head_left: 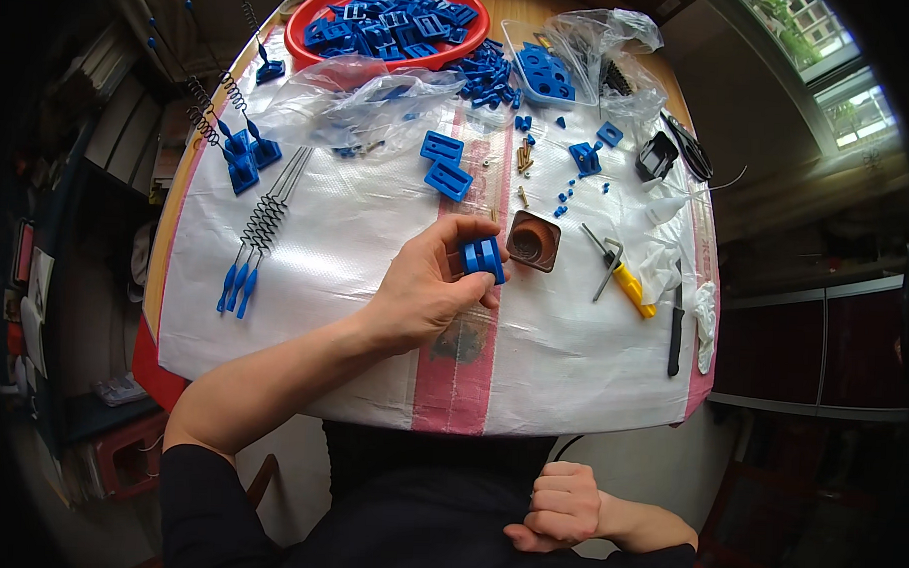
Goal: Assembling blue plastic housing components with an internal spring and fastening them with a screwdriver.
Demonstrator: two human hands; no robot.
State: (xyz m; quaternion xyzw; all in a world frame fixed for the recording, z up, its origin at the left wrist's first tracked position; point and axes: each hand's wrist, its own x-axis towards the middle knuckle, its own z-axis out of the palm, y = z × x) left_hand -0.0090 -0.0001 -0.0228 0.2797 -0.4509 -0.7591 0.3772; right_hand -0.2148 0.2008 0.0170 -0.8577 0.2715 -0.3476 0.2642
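My left hand (429,283) is over the middle of the table, its fingers closed on a small stack of blue plastic blocks (483,258). Just right of it stands a small brown cup (533,241). Two more blue plastic blocks (445,163) lie farther back on the white woven sheet (356,241). My right hand (559,508) rests in a loose fist against my dark shirt, below the table's near edge, holding nothing that I can see.
A red bowl (314,9) of blue parts sits at the back, beside clear plastic bags (351,95) and loose blue pieces. Coil springs with blue tips (256,227) lie left. A yellow-handled tool (620,275), a black-handled knife (675,337) and brass screws (524,156) lie right.
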